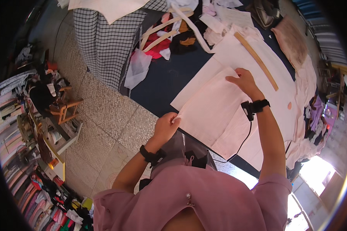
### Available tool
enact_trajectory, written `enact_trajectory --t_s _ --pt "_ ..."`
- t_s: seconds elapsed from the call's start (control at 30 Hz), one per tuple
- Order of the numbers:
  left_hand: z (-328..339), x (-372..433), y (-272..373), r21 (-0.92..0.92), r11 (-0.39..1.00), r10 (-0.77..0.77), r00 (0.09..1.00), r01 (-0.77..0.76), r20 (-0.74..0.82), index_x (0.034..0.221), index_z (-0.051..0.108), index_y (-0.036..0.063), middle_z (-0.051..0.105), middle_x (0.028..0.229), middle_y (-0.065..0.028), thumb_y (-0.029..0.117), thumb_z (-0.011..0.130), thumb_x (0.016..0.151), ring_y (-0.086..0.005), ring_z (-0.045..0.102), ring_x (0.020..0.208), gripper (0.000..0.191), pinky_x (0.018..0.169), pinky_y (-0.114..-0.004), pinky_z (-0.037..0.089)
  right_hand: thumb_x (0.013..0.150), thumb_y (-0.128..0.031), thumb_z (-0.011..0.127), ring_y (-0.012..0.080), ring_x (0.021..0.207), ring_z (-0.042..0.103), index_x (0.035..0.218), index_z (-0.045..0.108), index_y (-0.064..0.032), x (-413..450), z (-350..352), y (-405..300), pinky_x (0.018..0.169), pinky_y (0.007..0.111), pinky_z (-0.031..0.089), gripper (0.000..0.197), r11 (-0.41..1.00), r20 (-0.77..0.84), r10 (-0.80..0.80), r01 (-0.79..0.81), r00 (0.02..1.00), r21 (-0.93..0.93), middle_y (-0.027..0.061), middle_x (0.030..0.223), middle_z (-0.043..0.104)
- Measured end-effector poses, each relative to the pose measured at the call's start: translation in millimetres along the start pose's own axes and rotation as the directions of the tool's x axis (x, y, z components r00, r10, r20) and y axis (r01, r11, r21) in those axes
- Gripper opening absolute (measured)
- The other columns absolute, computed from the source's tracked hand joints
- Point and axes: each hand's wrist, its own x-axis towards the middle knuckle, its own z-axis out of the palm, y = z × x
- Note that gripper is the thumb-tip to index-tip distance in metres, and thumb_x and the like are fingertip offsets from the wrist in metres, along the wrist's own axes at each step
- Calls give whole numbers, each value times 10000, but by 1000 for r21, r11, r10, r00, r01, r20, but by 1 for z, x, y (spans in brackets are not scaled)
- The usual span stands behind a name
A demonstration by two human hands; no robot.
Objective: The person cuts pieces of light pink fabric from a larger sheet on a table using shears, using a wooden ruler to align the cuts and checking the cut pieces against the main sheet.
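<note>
A folded piece of pale pink fabric lies on a larger pale sheet of cloth on the dark blue table. My left hand pinches its near-left corner between thumb and fingers at the table's edge. At the piece's far edge is my right hand, thumb and index finger apart, its fingertips touching the cloth; whether it grips any of it cannot be told. Beyond that hand, a curved wooden ruler rests on the pale sheet. A black strap with a small device and a cable sits on my right wrist.
Black-and-white checked fabric hangs over the table's left side. Red, black and cream scraps are heaped at the back. A brownish cushion lies at the far right. On the left, beyond the speckled floor, stand a sewing machine and stacked fabrics.
</note>
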Motion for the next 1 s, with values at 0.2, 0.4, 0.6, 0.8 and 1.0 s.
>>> enact_trajectory --t_s 0.2,0.4,0.6,0.8,1.0 --pt "-6 -3 8 -21 997 72 996 -73 -47 972 635 -12 642 847 -125 172 624 879 -194 626 685 207 614 -293 484 812 -173 750 41 679 428 810 626 -5 0 -13 3 605 211 360 208 885 92 38 -76 995 460 -64 707 496" --pt "-9 3 13 14 998 66 985 -65 -156 977 638 25 658 892 -139 189 630 864 -270 656 694 199 618 -348 521 815 -158 755 38 676 460 850 650 16 18 -13 -11 616 200 381 206 836 66 26 -58 997 546 -53 726 546" --pt "-13 11 4 90 994 73 978 -57 -196 977 638 25 663 895 -142 185 632 857 -285 661 705 200 623 -357 527 818 -158 748 51 691 514 913 683 29 43 4 -24 638 204 416 220 852 106 20 -72 994 519 -27 768 615" --pt "-14 15 1 76 991 125 960 -109 -249 963 648 2 663 840 -149 160 651 853 -250 653 641 192 565 -324 507 795 -176 776 50 684 502 906 687 21 50 11 -28 627 199 407 243 911 91 99 -127 991 392 -29 762 599" --pt "-16 17 2 74 996 59 977 -44 -204 963 640 31 674 850 -148 186 630 860 -279 663 650 187 578 -362 523 794 -182 773 58 669 509 915 694 23 54 18 -19 612 204 414 250 904 67 119 -137 991 406 -16 748 610"
